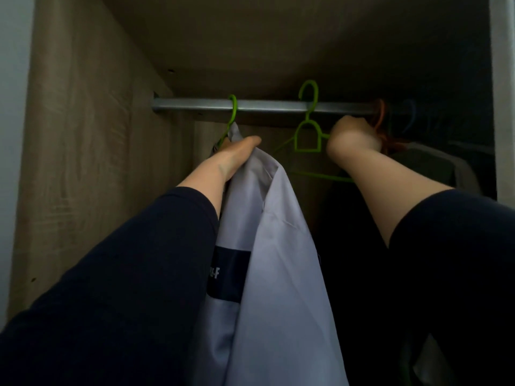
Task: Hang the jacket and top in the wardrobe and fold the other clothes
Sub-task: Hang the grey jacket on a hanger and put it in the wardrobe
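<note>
The jacket [273, 246] is pale purple with a dark stripe. The left hand [237, 151] grips its top. The right hand [352, 137] squeezes a green hanger [308, 135].

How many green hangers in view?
2. One is hooked on the rail at left, carrying the pale jacket the left hand grips. One is mid-rail, empty, beside the right hand. More may hide in the dark right side.

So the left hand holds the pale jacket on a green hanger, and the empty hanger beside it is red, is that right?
Not quite. In the head view the left hand does hold the pale jacket on a green hanger, but the empty hanger beside it is green too, not red.
</note>
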